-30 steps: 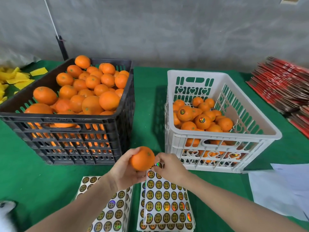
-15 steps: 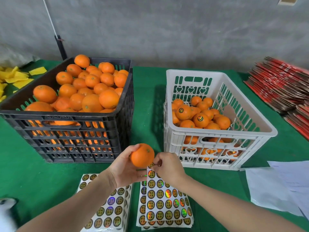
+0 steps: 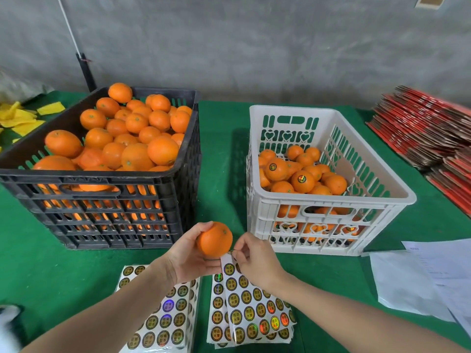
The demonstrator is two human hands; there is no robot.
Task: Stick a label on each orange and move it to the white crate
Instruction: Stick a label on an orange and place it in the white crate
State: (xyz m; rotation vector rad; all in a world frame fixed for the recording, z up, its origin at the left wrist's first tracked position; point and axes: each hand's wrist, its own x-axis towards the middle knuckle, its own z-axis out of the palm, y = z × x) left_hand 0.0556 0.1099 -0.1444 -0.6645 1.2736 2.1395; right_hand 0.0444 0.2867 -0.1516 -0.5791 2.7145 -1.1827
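My left hand: grips orange, kept just above label sheet for quick sticking. My right hand: pinches sheet's twelve-o'clock edge, apparently peeling a label.

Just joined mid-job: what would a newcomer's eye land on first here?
A black crate heaped with oranges stands left on the green table, a partly filled white crate right. Front and centre, the left hand holds an orange while the right hand pinches the top of a label sheet.

A grey concrete wall rises far beyond the fingers; the surface below them is covered in green, evenly lit.
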